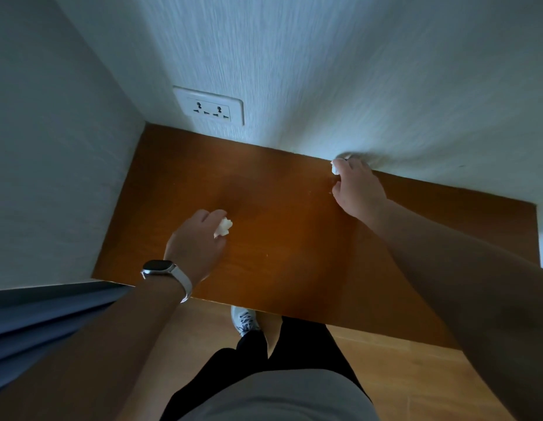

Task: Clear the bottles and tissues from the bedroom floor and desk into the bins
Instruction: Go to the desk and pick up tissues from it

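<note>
A brown wooden desk (294, 238) stands against a white wall. My left hand (197, 241), with a watch on its wrist, is over the desk's left part and is shut on a crumpled white tissue (224, 227). My right hand (356, 188) reaches to the desk's back edge by the wall and is shut on another white tissue (336, 167), which pokes out past the fingertips. No bottles or bins are in view.
A double wall socket (210, 109) sits just above the desk's back left. A side wall (51, 177) closes the desk's left. Blue fabric (36, 323) lies at the lower left. My legs and a white shoe (244, 320) stand on the wooden floor (416, 375).
</note>
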The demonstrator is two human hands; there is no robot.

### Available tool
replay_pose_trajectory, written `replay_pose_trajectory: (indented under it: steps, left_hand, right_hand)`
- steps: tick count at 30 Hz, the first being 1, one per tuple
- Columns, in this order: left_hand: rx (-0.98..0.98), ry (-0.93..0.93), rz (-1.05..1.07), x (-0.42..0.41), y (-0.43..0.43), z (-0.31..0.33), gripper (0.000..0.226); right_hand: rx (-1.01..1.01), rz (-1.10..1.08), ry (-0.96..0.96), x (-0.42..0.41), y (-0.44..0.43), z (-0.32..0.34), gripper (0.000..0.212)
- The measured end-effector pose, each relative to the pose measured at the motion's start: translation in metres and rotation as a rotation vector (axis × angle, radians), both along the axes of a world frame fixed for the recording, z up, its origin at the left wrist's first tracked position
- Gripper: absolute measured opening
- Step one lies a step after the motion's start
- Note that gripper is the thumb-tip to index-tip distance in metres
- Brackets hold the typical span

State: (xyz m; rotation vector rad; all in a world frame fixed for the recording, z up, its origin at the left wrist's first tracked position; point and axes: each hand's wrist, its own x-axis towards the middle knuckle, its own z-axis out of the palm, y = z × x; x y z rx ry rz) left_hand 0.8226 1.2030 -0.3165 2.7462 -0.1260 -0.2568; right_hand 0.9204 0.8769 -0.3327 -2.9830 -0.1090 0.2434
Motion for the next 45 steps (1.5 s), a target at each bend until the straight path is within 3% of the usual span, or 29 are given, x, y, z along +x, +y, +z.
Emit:
replay_pose_trajectory:
  steps: [5,9,14,18,27,33,45]
  left_hand:
    - [-0.046,0.022,0.034,-0.01,0.003,-0.006,0.044]
    - [-0.068,0.007,0.018,-0.015,0.001,-0.006,0.044]
    - [-0.093,-0.011,0.017,-0.017,-0.004,0.005,0.042]
    - [-0.139,-0.038,0.007,-0.017,-0.007,0.021,0.043]
    - [-0.311,-0.108,-0.094,-0.019,-0.039,0.059,0.039]
    - [-0.316,-0.133,-0.289,-0.018,-0.079,0.086,0.042]
    - [-0.272,-0.216,-0.387,-0.038,-0.181,0.15,0.038]
  right_hand:
    - [0.103,-0.022,-0.047,0.005,-0.001,-0.005,0.017]
    - [0.152,0.008,-0.057,0.001,0.006,-0.005,0.012]
    - [0.253,-0.045,-0.031,-0.015,0.023,0.008,0.015]
    - [0.337,-0.05,-0.012,-0.038,0.031,0.031,0.041]
    - [0.313,-0.077,-0.087,-0.105,0.022,0.103,0.027]
    - [0.33,-0.202,-0.168,-0.147,0.004,0.134,0.03]
    - [0.386,-0.281,-0.292,-0.201,-0.088,0.177,0.031]
